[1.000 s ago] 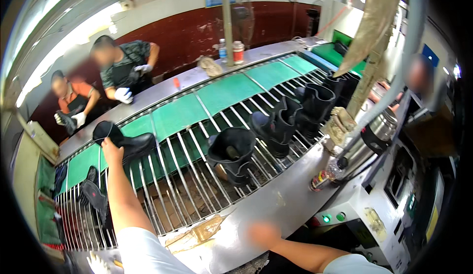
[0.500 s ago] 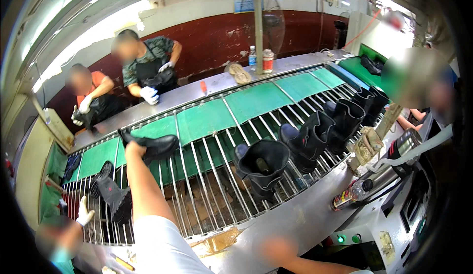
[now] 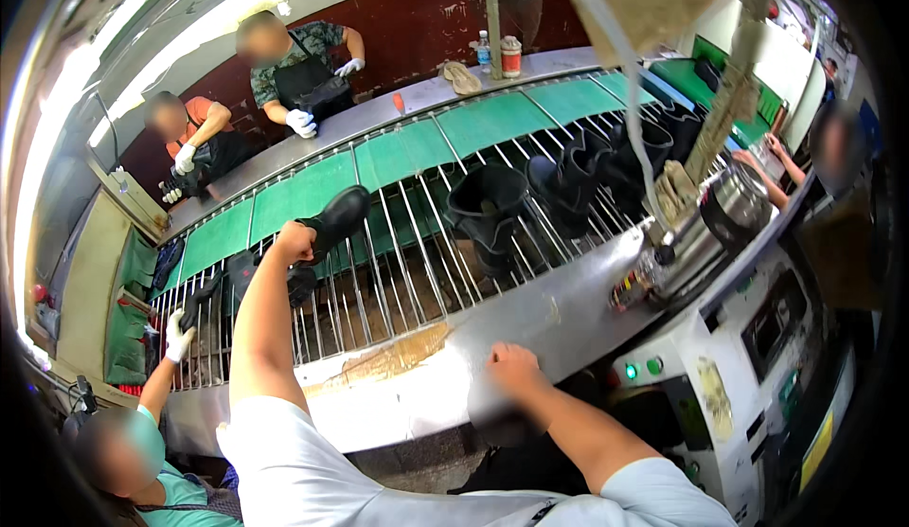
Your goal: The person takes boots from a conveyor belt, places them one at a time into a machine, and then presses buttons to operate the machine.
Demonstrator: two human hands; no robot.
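My left hand (image 3: 295, 241) is closed around one end of a black boot (image 3: 343, 218), held over the metal rollers with its toe toward the far right. Close by my wrist, more black footwear (image 3: 243, 269) rests on the rollers, partly covered by my arm. My right hand (image 3: 513, 368) is at the near edge of the metal bench, its fingers curled in. A blurred dark patch (image 3: 502, 421) lies just below it; whether the hand grips that is unclear.
Several upright black boots (image 3: 485, 207) line the roller conveyor (image 3: 417, 243) to the right. Green mats (image 3: 407, 156) cover its far side. A steel flask (image 3: 739, 203) and a bottle (image 3: 632, 286) stand right. Co-workers are across and at left, one gloved hand (image 3: 178, 336) beside dark footwear.
My view has shifted. The boot in my left hand has swung from lying level to pointing up and away. At left, the co-worker's gloved hand has reached dark footwear.
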